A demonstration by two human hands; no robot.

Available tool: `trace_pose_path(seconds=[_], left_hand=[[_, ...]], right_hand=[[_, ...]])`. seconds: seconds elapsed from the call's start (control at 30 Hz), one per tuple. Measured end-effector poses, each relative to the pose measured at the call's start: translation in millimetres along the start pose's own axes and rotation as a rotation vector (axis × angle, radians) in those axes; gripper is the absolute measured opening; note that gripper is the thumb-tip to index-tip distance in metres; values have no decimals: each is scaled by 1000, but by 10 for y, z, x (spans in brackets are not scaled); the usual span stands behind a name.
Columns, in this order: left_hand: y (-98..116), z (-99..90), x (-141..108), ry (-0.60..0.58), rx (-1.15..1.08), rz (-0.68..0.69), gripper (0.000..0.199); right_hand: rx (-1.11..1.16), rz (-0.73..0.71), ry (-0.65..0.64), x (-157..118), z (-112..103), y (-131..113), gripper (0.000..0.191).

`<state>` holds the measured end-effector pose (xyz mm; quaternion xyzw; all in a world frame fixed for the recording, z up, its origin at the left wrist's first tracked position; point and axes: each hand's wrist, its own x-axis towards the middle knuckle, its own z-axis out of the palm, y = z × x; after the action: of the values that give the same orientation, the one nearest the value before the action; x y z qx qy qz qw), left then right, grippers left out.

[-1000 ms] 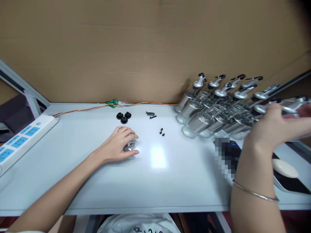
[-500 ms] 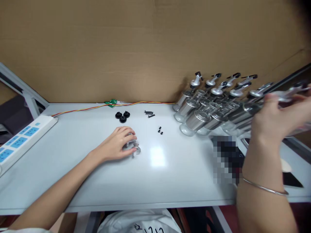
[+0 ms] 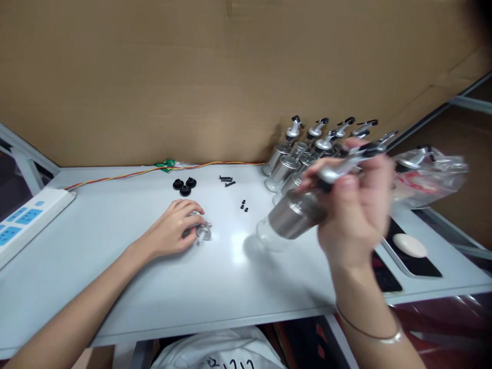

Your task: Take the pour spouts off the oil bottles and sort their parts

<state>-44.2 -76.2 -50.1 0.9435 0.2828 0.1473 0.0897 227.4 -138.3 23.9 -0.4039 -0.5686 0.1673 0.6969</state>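
Note:
In my right hand (image 3: 355, 210) is an oil dispenser bottle (image 3: 294, 212), gripped round its neck. It has a clear glass base, a brushed-metal sleeve and a silver pourer spout with a black tip. The bottle is tilted above the table and slightly blurred. My left hand (image 3: 179, 228) rests on the table with curled fingers around small silver metal parts (image 3: 203, 231), partly hidden by the fingers. Beyond that hand sit black round stoppers (image 3: 185, 190), thin black strips (image 3: 226, 179) and tiny black caps (image 3: 242, 207).
Several similar bottles (image 3: 277, 156) stand at the back right, beside a bottle in a clear plastic bag (image 3: 434, 177). A white oval object (image 3: 409, 245) lies on a dark flat device at the right. A power strip (image 3: 31, 220) lies left; red-yellow wires (image 3: 115, 179) run along the back.
My right hand has swung from the far right toward the table's middle, bringing the bottle over the table. My left hand stays at the silver parts. The view has shifted slightly right.

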Motion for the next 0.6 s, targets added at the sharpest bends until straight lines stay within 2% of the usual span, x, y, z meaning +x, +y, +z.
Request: trace_pose_path(seconds=[0.07, 0.13, 0.23, 0.37, 0.47, 0.6], left_hand=[[7, -10, 2, 6, -6, -1, 25], [23, -20, 8, 29, -24, -3, 24], [100, -25, 26, 134, -129, -2, 24], [352, -29, 96, 298, -431, -33, 28], [560, -66, 202, 200, -642, -28, 41], [681, -136, 379, 191, -857, -68, 42]], right_hand=[[113, 114, -125, -129, 171, 86, 30], [144, 152, -225, -240, 277, 170, 29], [113, 116, -327, -352, 343, 234, 27], [105, 59, -422, -393, 362, 221, 23], [137, 26, -475, -361, 391, 216, 16], [19, -196, -444, -290, 451, 253, 14]])
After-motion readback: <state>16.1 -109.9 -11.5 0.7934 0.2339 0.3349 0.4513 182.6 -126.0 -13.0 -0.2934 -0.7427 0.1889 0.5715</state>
